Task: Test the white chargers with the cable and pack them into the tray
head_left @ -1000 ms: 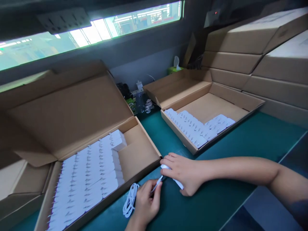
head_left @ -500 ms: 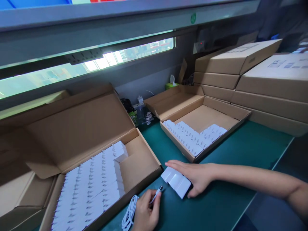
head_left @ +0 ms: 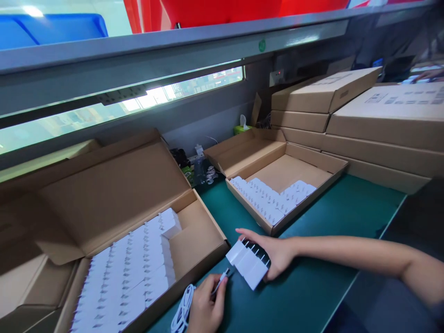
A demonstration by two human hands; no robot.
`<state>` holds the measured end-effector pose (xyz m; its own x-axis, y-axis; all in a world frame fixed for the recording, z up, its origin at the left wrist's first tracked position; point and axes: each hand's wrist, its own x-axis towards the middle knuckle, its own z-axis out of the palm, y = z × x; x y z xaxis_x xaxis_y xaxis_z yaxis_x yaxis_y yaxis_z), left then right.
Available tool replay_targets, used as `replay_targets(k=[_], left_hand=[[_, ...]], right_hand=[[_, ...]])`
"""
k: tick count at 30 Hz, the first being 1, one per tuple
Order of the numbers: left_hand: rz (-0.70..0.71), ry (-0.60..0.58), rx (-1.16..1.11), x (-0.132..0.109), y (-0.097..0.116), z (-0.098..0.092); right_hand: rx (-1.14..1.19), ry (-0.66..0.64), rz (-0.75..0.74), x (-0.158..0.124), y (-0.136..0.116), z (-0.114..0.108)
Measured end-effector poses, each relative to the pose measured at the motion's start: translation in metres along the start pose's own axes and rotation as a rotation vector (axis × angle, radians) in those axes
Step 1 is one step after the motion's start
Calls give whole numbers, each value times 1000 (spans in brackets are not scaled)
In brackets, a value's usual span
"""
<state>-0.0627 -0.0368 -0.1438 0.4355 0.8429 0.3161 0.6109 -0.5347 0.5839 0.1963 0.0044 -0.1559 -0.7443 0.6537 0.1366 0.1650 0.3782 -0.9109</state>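
Note:
My left hand (head_left: 207, 303) pinches the plug end of a white USB cable (head_left: 181, 311), whose coil hangs beside the wrist. The plug's metal tip points up toward the chargers. My right hand (head_left: 274, 256) grips a short row of white plug-in chargers (head_left: 250, 268) between thumb and fingers, just above the green table. Their metal prongs face the palm and their smooth sides face the cable plug. A small gap separates the plug from the chargers. To the left, an open cardboard box (head_left: 203, 264) holds rows of similar white chargers (head_left: 132, 277), prongs showing.
A second open box (head_left: 298, 169) farther back is partly filled with white chargers (head_left: 268, 199). Closed cartons (head_left: 378, 127) are stacked at the right rear. A power strip, cables and a tissue pack (head_left: 243, 126) lie along the wall, beneath a shelf (head_left: 208, 44).
My right hand has tilted the row of chargers, so the prongs now show. My left hand still holds the cable plug close by. The camera view has tipped up slightly.

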Motion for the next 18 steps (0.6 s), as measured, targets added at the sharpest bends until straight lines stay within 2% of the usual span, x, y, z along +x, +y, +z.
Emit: replay_targets(k=[3,5,7,10,12,14,16,18], left_hand=[[9,19,-8,1,-1,1],[13,14,-16,1,-1,1],[7,9,-18,1,0,1],[-17,38,-21,1,1,1],[-18,52,-29,0,1,1],[-3,26,-32,-1,0,1],[10,-2,-36,-2,-2,2],[18,-13,-45,-3,-4,2]], right_hand=[[34,29,-114,-5,-19,4],[21,41,-214,-9,-40,-3],[-32,85,-280,-11,-60,-24],[-183,284,-282,-7,-71,-80],[-324,505,-120,-3,-62,-125],[-481,696,218,-2,-45,-165],[-525,760,377,-6,-25,-195],[-555,757,487,-14,-6,-213]])
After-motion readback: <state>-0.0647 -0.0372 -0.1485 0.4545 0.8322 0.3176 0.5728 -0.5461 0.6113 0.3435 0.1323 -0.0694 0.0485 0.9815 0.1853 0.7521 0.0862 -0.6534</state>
